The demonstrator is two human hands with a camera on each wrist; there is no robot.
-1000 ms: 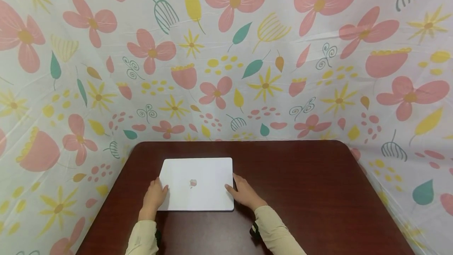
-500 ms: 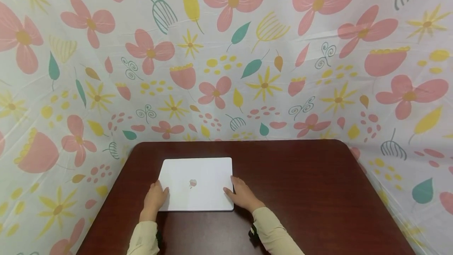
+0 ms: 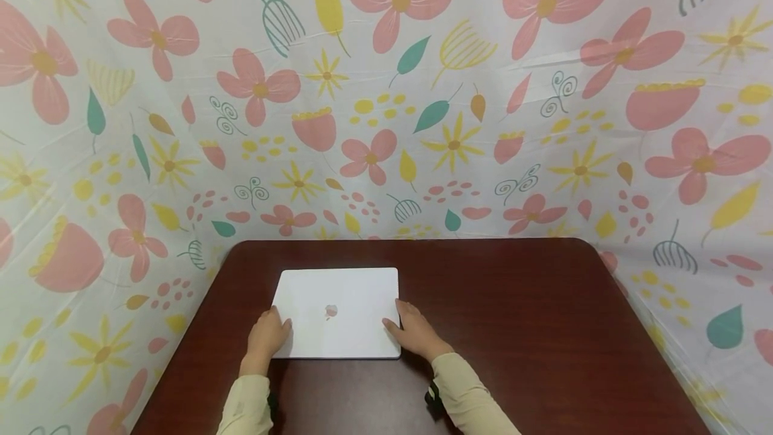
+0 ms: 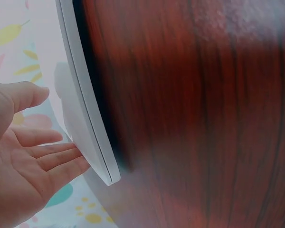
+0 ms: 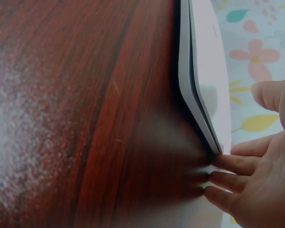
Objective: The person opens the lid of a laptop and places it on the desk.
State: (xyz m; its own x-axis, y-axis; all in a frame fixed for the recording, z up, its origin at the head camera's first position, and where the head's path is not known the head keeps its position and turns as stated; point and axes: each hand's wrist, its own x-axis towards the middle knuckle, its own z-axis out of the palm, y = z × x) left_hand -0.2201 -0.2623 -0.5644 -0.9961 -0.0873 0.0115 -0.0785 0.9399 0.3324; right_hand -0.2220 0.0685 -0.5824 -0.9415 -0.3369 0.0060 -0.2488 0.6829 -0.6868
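Observation:
A closed silver laptop [image 3: 356, 294] with a logo on its lid lies flat on the dark table. At its left side is my left hand [image 3: 268, 337], thumb over the lid's edge. The left wrist view shows the straight fingers [image 4: 61, 156] of that hand touching the laptop's side near a corner. My right hand [image 3: 419, 333] is at the opposite side, its thumb also overlapping the lid in the head view. In the right wrist view, its extended fingers [image 5: 235, 164] meet the laptop's corner, with the thumb raised apart from them.
The reddish-brown wooden table [image 3: 513, 327] extends to the right of the laptop. A white curtain [image 3: 459, 173] printed with flowers hangs behind the table and along both sides. Dark straps [image 3: 433, 400] sit at both wrists.
The laptop has stayed in place on the table. Both hands have shifted very slightly inward along its sides; the head view has moved a little.

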